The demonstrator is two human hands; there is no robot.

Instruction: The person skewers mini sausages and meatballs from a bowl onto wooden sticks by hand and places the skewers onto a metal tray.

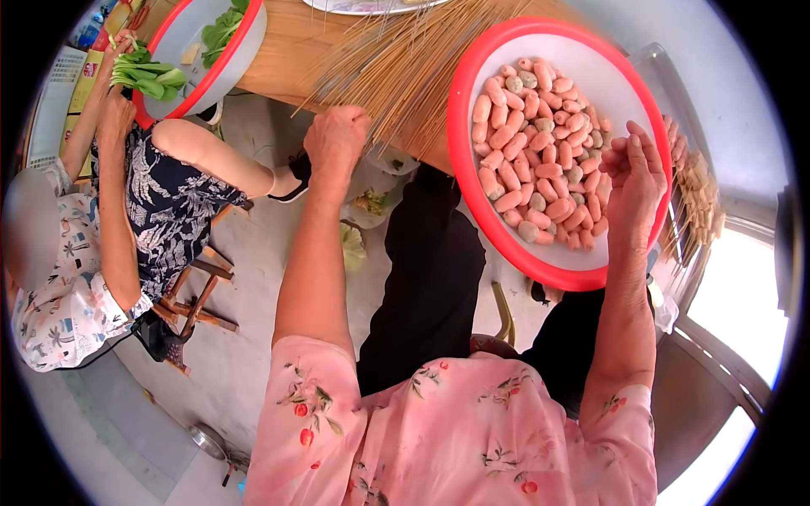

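My left hand is closed in a fist at the table edge, close to a spread of thin bamboo skewers. What it holds, if anything, is hidden. My right hand is raised at the right side of a red-rimmed white basin, its fingers loosely bent and apart, with nothing visible in them. Many short pink sausages fill the basin's middle, mixed with several greyish-green rounded pieces.
At the left, a seated person's hands hold leafy greens beside a second red-rimmed basin. Filled skewers lie right of my basin. A wooden stool stands on the floor, and a plate sits on the table.
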